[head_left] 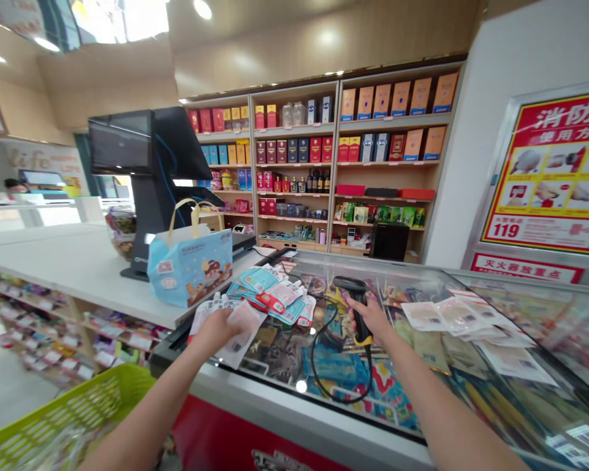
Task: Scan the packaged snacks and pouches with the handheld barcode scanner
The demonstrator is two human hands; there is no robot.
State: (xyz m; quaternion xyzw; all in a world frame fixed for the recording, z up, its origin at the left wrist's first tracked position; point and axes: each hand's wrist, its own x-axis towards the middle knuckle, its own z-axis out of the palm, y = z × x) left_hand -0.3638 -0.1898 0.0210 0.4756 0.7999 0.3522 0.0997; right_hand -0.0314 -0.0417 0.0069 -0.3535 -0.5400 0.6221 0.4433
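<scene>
Black, yellow-trimmed barcode scanner (352,286)

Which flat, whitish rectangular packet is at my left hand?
The packet left of the black handheld scanner, at your left hand; the other flat whitish packets lie to the scanner's right.

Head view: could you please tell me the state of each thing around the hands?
Left hand: gripping white packet
White packet: held
Right hand: gripping scanner
Scanner: held roughly upright
Cord: looped
Pouches: heaped, overlapping
Flat packets: spread, overlapping
Bag: standing upright
Monitor: looks dark
Basket: loaded, partly out of view
</scene>
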